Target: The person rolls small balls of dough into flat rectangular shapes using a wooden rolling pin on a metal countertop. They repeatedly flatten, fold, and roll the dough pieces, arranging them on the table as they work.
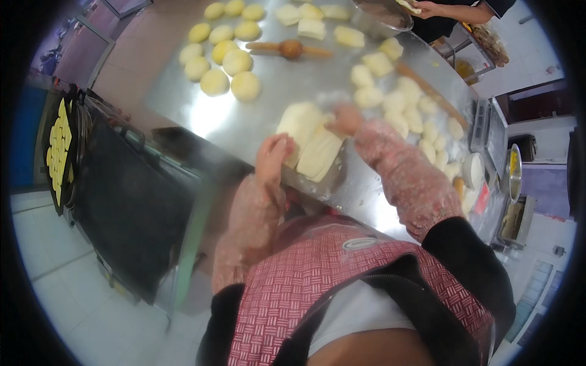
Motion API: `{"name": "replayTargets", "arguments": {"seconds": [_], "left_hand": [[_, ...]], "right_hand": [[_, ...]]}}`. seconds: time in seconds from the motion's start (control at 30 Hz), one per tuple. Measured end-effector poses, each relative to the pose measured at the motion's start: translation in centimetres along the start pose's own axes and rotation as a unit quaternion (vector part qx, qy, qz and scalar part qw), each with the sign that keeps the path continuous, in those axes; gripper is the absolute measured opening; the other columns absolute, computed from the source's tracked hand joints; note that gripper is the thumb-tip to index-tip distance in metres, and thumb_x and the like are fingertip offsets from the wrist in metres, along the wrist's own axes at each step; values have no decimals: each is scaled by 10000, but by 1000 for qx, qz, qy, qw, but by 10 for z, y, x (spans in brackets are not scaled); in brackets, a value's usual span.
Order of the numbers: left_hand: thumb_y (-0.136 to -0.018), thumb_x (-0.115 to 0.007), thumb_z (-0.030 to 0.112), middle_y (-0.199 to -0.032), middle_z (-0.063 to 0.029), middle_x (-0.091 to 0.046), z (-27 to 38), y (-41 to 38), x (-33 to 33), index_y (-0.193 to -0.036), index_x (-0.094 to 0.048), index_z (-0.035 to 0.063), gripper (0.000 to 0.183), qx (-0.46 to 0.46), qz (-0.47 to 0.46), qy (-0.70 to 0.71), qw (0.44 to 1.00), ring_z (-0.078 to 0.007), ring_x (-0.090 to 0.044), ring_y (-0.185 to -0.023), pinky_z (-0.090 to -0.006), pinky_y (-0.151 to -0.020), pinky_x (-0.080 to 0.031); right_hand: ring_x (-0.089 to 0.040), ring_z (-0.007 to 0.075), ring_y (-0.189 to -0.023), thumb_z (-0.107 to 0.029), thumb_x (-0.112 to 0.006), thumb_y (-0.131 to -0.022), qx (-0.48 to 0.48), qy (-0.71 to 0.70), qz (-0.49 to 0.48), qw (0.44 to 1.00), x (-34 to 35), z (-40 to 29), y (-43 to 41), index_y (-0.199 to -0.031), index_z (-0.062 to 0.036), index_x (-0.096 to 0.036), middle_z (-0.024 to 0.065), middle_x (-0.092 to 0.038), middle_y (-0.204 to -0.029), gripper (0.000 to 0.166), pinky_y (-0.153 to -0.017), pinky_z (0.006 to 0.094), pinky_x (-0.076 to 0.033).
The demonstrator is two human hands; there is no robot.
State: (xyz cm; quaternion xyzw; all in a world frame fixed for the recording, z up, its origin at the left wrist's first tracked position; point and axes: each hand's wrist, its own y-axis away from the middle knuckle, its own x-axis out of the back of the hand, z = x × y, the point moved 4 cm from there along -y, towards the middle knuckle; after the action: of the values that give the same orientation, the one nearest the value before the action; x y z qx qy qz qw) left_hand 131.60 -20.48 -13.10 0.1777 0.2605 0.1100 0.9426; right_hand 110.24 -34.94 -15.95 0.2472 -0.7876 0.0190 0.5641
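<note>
Two flattened pieces of pale dough lie side by side at the near edge of a metal worktable. My left hand [276,153] is by the near left side of the wider dough sheet [298,120], its fingers curled. Layers show at the near end of the narrower dough strip [322,151]. At the far right end of that strip is my right hand [346,120], blurred, with its fingertips at the dough. Whether either hand grips the dough is not clear. Patterned pink sleeve covers are on both forearms.
Several round yellow dough discs [214,82] lie at the left. A wooden rolling pin with a bulging middle [291,49] is beyond the dough. Dough lumps [403,103] and a long wooden rod [432,96] occupy the right. A black griddle [132,206] stands left. Another person's hand [428,9] holds dough.
</note>
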Motion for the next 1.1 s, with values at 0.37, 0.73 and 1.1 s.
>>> {"name": "replayTargets", "arguments": {"seconds": [0.37, 0.73, 1.1], "left_hand": [[-931, -457, 176, -1191, -159, -515, -24, -49, -25, -1223, -431, -46, 368, 39, -20, 115, 992, -255, -527, -1086, -345, -945, -422], [-932, -342, 489, -1236, -180, -496, -39, 62, -110, -1188, -474, -21, 586, 235, -241, 360, 870, -304, -487, -1136, -423, -966, -387], [-856, -562, 149, -821, -95, -618, -34, 50, -79, -951, -575, -5, 182, -249, 65, -390, 884, -170, -579, -752, -295, -698, -465]], "right_hand": [[-590, 335, -702, -282, -562, -866, 104, -153, 122, 975, 61, -136, 132, -919, -61, -580, 180, -612, -824, 228, -607, 396, -464], [-480, 45, -677, -236, -526, -921, -79, -472, 268, 836, 166, -85, 215, -885, -20, -581, -35, -565, -761, 225, -613, 207, -414], [-401, 251, -524, -246, -544, -889, -180, -152, 454, 859, 76, 76, 268, -701, 27, -502, 192, -481, -592, 334, -532, 384, -373]]}}
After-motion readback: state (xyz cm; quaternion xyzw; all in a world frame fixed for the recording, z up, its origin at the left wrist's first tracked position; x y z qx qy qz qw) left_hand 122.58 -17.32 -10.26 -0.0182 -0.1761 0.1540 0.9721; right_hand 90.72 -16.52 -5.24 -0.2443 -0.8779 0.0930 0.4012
